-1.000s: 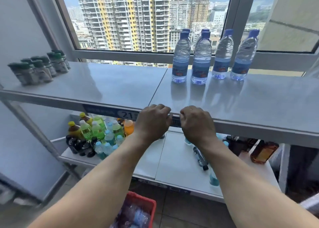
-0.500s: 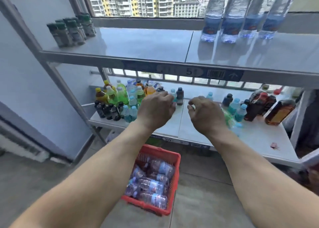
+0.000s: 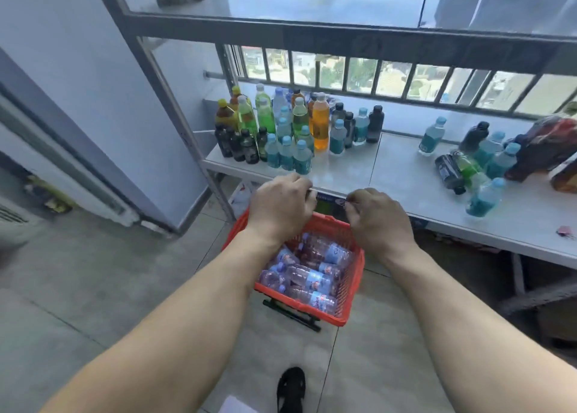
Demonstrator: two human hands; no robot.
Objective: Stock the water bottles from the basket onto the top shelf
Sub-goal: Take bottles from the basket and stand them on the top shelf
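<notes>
Red plastic basket [image 3: 351, 287] sits on the floor below the lower shelf [image 3: 359, 175], water bottles [image 3: 307, 276] lying flat inside. My left hand [image 3: 279, 208] and right hand [image 3: 379, 222] hover above the basket's far rim, fingers curled loosely, holding nothing. I'd judge the step is reaching down for bottles: drop both hands straight in and take one top-layer bottle each around the body. Counts: one basket, roughly six or seven bottles visible in it, overlap blurs the exact number. Top shelf [image 3: 312, 30] sits high above the basket; bottles there are cropped, can't count. One black shoe [image 3: 291, 389] nearside of the basket.
</notes>
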